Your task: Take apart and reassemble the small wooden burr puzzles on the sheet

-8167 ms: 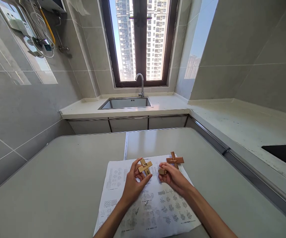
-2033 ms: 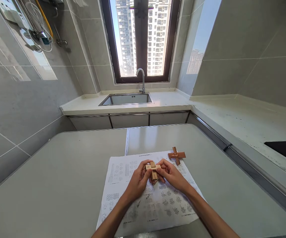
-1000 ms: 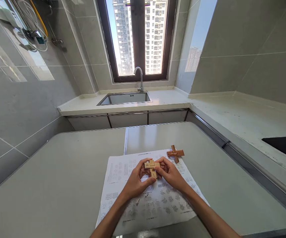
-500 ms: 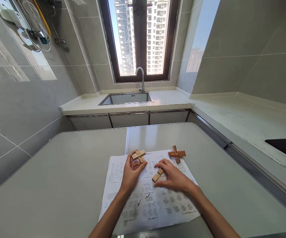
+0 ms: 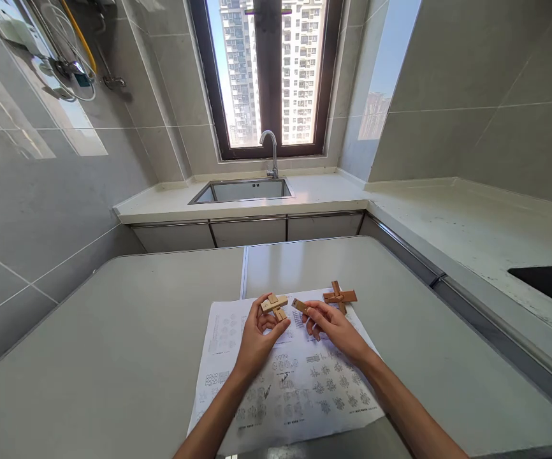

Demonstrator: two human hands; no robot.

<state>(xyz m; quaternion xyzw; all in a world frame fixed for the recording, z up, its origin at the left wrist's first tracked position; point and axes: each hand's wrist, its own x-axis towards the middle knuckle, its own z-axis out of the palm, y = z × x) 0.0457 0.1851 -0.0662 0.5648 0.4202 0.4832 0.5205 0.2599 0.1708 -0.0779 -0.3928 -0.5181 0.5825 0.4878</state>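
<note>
My left hand (image 5: 257,338) pinches a pale wooden cross-shaped puzzle assembly (image 5: 275,305) a little above a printed instruction sheet (image 5: 285,382). My right hand (image 5: 331,325) holds a single wooden puzzle bar (image 5: 299,306) by one end, its free end pointing toward the assembly with a small gap between them. A darker, reddish-brown wooden cross puzzle (image 5: 339,297) lies on the sheet's far right corner, just beyond my right hand.
The sheet lies on a grey table (image 5: 113,344) with a seam down its middle. Beyond it a white counter holds a steel sink (image 5: 240,191) and tap (image 5: 271,153) under a window. A counter (image 5: 472,236) runs along the right, with a dark hob (image 5: 548,287).
Half a second ago the bar lay on the sheet under my right hand. It is now lifted and held close to the assembly in my left hand. Earlier both hands held the puzzle together.
</note>
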